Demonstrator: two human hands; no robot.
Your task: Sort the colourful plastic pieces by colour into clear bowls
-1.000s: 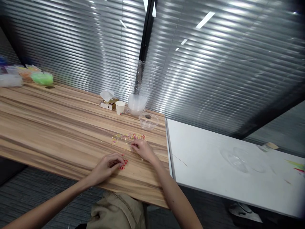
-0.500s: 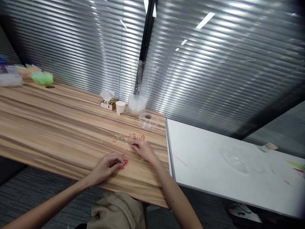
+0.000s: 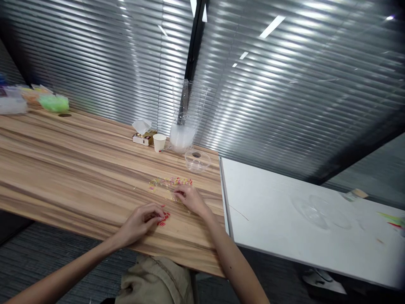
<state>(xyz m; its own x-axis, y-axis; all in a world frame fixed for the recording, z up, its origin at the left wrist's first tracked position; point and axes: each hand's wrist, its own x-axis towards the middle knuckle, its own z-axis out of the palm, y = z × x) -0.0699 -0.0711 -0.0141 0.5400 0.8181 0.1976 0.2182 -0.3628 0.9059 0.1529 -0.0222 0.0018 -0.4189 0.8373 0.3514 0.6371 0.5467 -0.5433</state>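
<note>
Small red pieces (image 3: 163,222) lie in a little group on the wooden table, and my left hand (image 3: 144,219) rests right beside them. Its thumb and fingers are curled together at the red pieces; what they pinch is too small to make out. Farther back is a spread of mixed yellow, pink, red and clear pieces (image 3: 169,182). My right hand (image 3: 189,197) is at the near edge of that spread, fingertips bent down and close together. Whatever it holds is hidden. A clear plastic bowl (image 3: 198,164) stands just behind the spread.
Along the back of the wooden table (image 3: 79,169) are a tissue box (image 3: 144,138), a paper cup (image 3: 159,143) and wrapped stacked bowls (image 3: 181,138). Bags, one green (image 3: 54,103), sit far left. A white table (image 3: 284,236) adjoins on the right, with clear lids (image 3: 319,213).
</note>
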